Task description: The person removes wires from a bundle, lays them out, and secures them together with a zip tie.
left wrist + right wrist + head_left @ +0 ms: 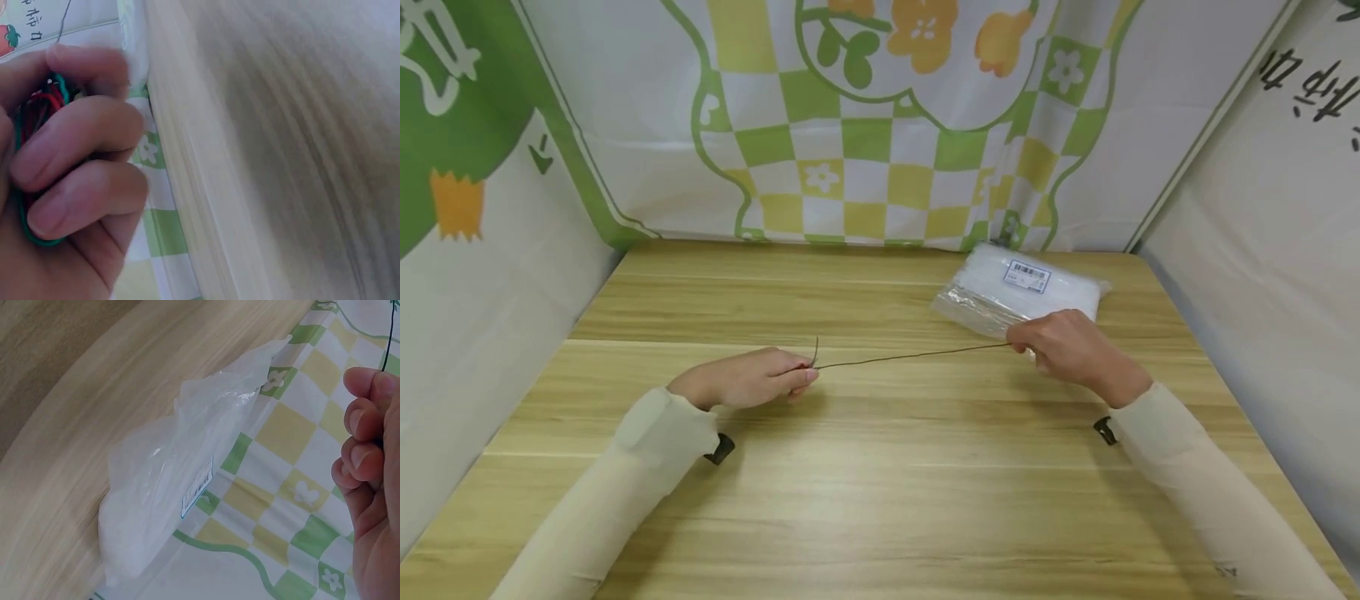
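Note:
A thin dark cord [913, 356] stretches almost straight above the table between both hands. At its left end, my left hand [752, 379] pinches it between thumb and finger, and a short tail sticks up there. Looped red and green strands [50, 103] lie in the palm of that hand, under the curled fingers in the left wrist view. My right hand [1075, 348] pinches the other end, its fingers curled in. Whatever else the right palm may hold is hidden.
A clear plastic bag [981, 312] of white contents, with a barcode label [1027, 276], lies at the back right, just beyond the right hand. The wooden table [865, 483] is bordered by printed cloth [865, 167] at the back and sides.

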Tool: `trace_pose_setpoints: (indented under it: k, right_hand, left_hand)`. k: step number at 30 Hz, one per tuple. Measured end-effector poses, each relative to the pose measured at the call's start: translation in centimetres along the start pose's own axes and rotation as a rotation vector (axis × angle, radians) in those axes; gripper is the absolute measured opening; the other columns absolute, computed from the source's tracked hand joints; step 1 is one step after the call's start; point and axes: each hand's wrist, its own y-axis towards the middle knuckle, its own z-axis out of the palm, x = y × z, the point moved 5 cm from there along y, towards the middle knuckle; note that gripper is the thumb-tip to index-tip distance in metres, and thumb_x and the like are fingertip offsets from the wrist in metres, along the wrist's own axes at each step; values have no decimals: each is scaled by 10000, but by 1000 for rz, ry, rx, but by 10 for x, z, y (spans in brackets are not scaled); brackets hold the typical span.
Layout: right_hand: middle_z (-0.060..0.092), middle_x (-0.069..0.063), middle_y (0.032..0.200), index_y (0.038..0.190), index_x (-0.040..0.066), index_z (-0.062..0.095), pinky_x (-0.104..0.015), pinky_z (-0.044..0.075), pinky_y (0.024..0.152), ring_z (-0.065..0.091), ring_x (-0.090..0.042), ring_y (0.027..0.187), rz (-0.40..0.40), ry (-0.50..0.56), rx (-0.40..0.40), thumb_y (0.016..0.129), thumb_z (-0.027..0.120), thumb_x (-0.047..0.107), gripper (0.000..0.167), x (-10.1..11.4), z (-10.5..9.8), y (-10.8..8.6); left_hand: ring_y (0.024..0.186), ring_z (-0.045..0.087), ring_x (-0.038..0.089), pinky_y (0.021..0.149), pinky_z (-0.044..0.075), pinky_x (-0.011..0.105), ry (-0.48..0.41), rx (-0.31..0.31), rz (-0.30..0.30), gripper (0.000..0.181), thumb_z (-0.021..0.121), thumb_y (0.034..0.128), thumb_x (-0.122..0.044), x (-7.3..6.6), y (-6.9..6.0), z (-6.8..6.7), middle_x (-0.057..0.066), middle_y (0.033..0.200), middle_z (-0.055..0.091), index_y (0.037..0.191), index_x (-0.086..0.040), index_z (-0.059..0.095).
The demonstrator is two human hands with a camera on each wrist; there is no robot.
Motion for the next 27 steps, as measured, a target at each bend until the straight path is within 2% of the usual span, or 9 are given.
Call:
trace_pose_setpoints:
  k: [5,11,17,21,23,25,27]
  right_hand:
    - [601,85,630,723,172,510,-264,300,473,335,-40,533,9,-3,22,652,421,-188,378,0,-1,-1]
    - [610,74,626,732,160,537,-262,326,473,349,-37,534,12,3,46,657,432,-188,371,-1,1,-1]
    - [588,80,625,736,153,549,-262,328,484,348,-44,536,34,3,74,670,429,-199,378,-1,-2,1]
    - [531,99,634,737,167,536,-268,361,525,368,-46,568,88,41,157,774,506,-186,356,1,-2,0]
    - [438,111,641,726,166,497,-250,339,554,337,-37,593,104,86,192,846,534,-158,348,3,1,1]
    - [361,112,656,708,162,472,-233,320,574,304,-25,607,99,141,199,905,564,-117,354,6,6,2]
    - [352,118,657,703,162,492,-220,336,579,306,-2,610,80,196,195,956,598,-69,359,9,12,3]
  left_hand:
    - [596,307,48,623,348,243,37,-29,42,402,384,1170,-299,-2,1,0,-75,703,394,891,-65,552]
    - [632,335,64,651,372,260,33,-9,-8,370,357,1172,-355,1,-1,1,-57,749,407,947,-121,535]
    - [623,348,81,633,370,264,-47,38,-29,411,365,1170,-356,3,-6,3,-49,715,415,956,-47,531]
    - [618,359,75,637,369,253,-35,45,-33,440,369,1168,-368,1,-4,3,-63,706,426,907,-51,530]
    - [607,355,77,637,366,250,-22,42,-43,445,372,1167,-372,0,-2,2,-65,690,417,890,-60,528]
    - [597,346,78,634,362,249,-13,40,-59,443,379,1166,-370,0,-1,1,-67,674,403,877,-66,523]
    - [584,336,82,629,364,247,-19,50,-74,448,381,1167,-363,0,-1,1,-70,658,388,878,-52,524]
